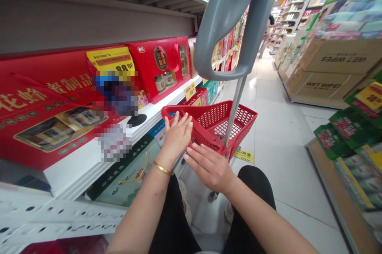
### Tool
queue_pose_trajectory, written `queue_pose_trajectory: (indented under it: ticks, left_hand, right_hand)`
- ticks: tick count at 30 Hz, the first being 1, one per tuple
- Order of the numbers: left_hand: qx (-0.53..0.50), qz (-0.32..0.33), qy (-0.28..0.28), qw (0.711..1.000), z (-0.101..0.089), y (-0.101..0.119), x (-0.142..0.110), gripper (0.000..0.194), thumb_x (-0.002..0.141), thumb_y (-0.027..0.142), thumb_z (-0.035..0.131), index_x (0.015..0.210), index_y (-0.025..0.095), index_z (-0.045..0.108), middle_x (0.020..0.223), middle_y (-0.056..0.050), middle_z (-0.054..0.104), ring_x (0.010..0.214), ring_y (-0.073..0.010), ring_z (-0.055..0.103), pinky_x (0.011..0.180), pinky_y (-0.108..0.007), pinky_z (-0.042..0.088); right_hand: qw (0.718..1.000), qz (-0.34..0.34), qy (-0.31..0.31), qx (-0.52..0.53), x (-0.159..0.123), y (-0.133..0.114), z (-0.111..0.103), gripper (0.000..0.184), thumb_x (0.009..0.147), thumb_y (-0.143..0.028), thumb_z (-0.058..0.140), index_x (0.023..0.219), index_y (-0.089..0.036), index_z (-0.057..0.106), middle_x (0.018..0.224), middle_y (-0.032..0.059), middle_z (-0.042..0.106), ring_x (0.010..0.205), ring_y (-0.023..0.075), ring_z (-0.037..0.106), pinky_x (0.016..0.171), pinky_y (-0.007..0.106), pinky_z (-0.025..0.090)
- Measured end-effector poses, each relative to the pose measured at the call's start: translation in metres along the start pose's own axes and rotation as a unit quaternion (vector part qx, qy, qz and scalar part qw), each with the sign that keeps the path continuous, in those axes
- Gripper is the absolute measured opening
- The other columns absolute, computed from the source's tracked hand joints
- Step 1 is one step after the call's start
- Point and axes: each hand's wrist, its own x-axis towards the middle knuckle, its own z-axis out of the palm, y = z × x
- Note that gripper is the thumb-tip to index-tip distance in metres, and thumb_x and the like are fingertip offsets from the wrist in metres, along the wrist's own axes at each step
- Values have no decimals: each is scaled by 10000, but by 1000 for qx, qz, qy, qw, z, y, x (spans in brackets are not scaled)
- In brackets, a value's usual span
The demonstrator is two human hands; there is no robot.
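Observation:
A red plastic shopping basket [238, 117] on wheels stands on the shop floor in front of me, its grey pull handle [229, 19] rising up close to the camera. My left hand [176, 136], with a gold bangle on the wrist, rests its spread fingers on the basket's near left rim. Just beside it, my right hand [209, 165] lies flat with fingers stretched out against the basket's near edge. Neither hand holds anything. The basket looks empty where its inside shows.
To my left a white shelf [89, 162] carries large red gift boxes [161, 67] with yellow price tags. Cartons marked WET WIPES [328, 71] and green packets [346, 130] line the right side. The tiled aisle [277, 138] runs ahead; a person stands far down it.

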Motion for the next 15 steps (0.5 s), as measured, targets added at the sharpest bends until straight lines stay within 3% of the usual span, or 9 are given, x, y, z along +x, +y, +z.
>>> queue_pose_trajectory:
  ticks: [3, 7, 9, 11, 13, 15]
  left_hand:
    - [34, 46, -15, 998, 5, -2, 3, 494, 1070, 439, 353, 1520, 294, 497, 1623, -1, 409, 1586, -283, 179, 1274, -636, 4]
    - [36, 92, -26, 995, 3, -12, 7, 509, 1059, 432, 392, 1540, 282, 464, 1635, -2, 389, 1586, -282, 175, 1275, -627, -7]
    - [26, 102, -34, 994, 1, -17, 7, 505, 1059, 433, 396, 1536, 286, 469, 1637, 0, 385, 1586, -277, 177, 1274, -622, -21]
    - [16, 113, -47, 992, -2, -22, 8, 502, 1058, 437, 401, 1535, 297, 469, 1641, -1, 379, 1585, -272, 181, 1271, -619, -32]
    - [6, 125, -61, 990, -5, -27, 8, 506, 1060, 448, 398, 1543, 309, 455, 1649, -4, 362, 1585, -271, 177, 1268, -621, -32]
    - [-2, 132, -70, 989, -7, -33, 8, 509, 1068, 456, 374, 1555, 321, 433, 1656, -6, 349, 1587, -266, 168, 1267, -619, -26]
  right_hand:
    - [1000, -20, 21, 11, -8, 6, -6, 430, 941, -116, 611, 1371, -120, 615, 1421, 123, 627, 1428, 273, 492, 1173, 456, 495]
    - [998, -50, 30, 27, -29, 10, -34, 410, 938, -118, 628, 1348, -104, 627, 1338, 133, 684, 1368, 275, 559, 1127, 458, 543]
    - [999, -11, 40, 19, -46, 17, -48, 462, 925, -100, 634, 1385, -114, 604, 1338, 130, 685, 1338, 280, 591, 1109, 462, 561]
    - [994, 72, 82, -17, -63, 32, -55, 548, 905, -64, 633, 1441, -156, 567, 1368, 119, 668, 1310, 271, 618, 1099, 447, 571]
    - [979, 154, 121, -52, -75, 50, -51, 616, 897, -29, 609, 1482, -206, 530, 1398, 104, 648, 1298, 256, 629, 1102, 430, 568]
    - [977, 191, 89, -31, -81, 66, -38, 645, 923, -32, 560, 1523, -253, 477, 1421, 81, 633, 1314, 239, 616, 1128, 427, 546]
